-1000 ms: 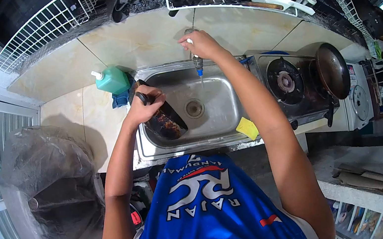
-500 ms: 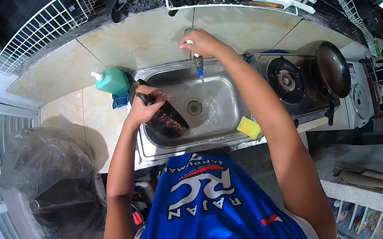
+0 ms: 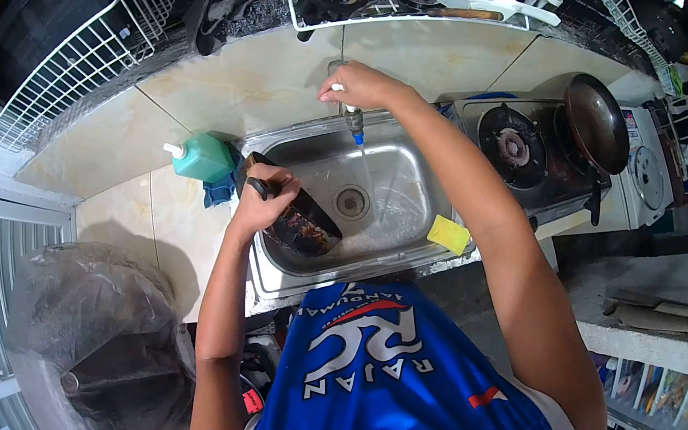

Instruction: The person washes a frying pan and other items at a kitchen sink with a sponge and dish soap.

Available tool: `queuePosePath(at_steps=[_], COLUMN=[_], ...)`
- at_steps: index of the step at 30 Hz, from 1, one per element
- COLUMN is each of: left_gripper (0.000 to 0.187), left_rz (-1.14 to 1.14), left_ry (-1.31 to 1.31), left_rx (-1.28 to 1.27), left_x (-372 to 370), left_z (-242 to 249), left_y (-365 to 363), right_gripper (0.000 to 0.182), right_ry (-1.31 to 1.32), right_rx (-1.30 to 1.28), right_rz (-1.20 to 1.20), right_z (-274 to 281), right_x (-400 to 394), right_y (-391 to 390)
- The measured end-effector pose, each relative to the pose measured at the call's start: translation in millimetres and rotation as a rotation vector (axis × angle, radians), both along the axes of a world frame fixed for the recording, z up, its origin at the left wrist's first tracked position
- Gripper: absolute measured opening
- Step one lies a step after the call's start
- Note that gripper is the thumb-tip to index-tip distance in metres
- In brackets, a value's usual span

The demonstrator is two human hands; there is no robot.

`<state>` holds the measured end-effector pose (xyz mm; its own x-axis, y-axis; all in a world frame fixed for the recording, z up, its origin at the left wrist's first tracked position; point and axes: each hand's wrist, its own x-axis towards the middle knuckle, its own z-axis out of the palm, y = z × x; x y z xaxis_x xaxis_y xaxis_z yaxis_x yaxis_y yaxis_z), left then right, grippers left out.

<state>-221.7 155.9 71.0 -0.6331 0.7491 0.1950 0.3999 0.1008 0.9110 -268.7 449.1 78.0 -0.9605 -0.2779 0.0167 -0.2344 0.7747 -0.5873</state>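
— Left hand (image 3: 271, 194) grip?
— Closed around the handle (image 3: 260, 189) of the pan (image 3: 303, 229), inside the sink (image 3: 404, 165), left side.
— Step in hand?
— Apparently, preparing a rinse. Next move likely calls for bringing pan and water (image 3: 365, 155) together.
— Orientation?
— Tilted; long axis diagonal, lower end toward the front, near the drain (image 3: 351, 203).
— Right hand (image 3: 364, 86)?
— Pinching the white lever (image 3: 339, 87) of the tap (image 3: 356, 126); stream clear of the pan.

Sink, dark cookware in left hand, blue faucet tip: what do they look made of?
Sink: likely stainless steel, satin grey with bright reflections. Dark cookware: probably metal, dull black with brown scorch-like patches; coating or soot unclear. Faucet tip: perhaps plastic, evenly blue.
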Motion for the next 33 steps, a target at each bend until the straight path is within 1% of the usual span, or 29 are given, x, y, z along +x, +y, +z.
queuePosePath(at_steps=[4, 6, 8, 10, 12, 13, 15, 16, 18, 22, 25, 28, 33], left_gripper=[0.029, 0.029, 0.029, 0.029, 0.029, 0.03, 0.03, 0.03, 0.031, 0.032, 0.032, 0.033, 0.036], left_rz=[-0.01, 0.004, 0.019, -0.002, -0.001, 0.003, 0.029, 0.055, 0.053, 0.063, 0.069, 0.1, 0.068], left_ry=[-0.007, -0.045, -0.085, -0.047, -0.044, -0.043, -0.077, -0.107, -0.105, -0.081, -0.073, -0.108, -0.051], left_rx=[-0.001, 0.01, 0.022, -0.019, -0.003, 0.011, 0.002, -0.006, -0.012, -0.035, -0.004, -0.009, 0.027], left_x=[-1.0, 1.2, 2.3, -0.8, -1.6, -0.6, 1.9, 3.0, 1.8, 2.4, 2.5, 4.1, -0.4], left_z=[1.9, 2.2, 1.3, -0.1, -1.9, -3.1, -2.0, -1.9, -3.8, -1.1, -3.2, -4.5, -8.4], left_y=[-0.6, -0.6, -1.9, -2.9, -3.0, -3.5, -3.3, -3.2, -4.0, -4.8, -5.4, -5.7, -6.4], right_gripper=[0.022, 0.022, 0.023, 0.023, 0.023, 0.023, 0.023, 0.023, 0.021, 0.021, 0.021, 0.022, 0.024], right_ry=[0.017, -0.011, -0.011, -0.008, 0.124, 0.121, 0.277, 0.275, 0.288, 0.327, 0.282, 0.309, 0.297], right_rx=[-0.012, 0.078, 0.061, 0.045, 0.011, 0.011, -0.06, -0.06, -0.126, -0.141, -0.141, -0.114, -0.109], right_rz=[0.005, -0.031, -0.054, -0.082, -0.203, -0.203, -0.564, -0.563, -0.655, -0.642, -0.624, -0.623, -0.645], right_z=[3.8, 5.3, 4.9, -0.4, -6.0, -9.6, -17.2, -17.9, -19.3, -18.9, -18.2, -17.3, -15.7], right_x=[2.8, 4.3, 6.4, 7.2, 10.3, 13.6, 19.0, 18.6, 18.2, 19.8, 18.6, 20.2, 20.6], right_y=[-2.7, -4.5, -6.6, -6.9, -13.3, -20.3, -36.5, -39.8, -44.1, -42.5, -41.7, -42.3, -43.2])
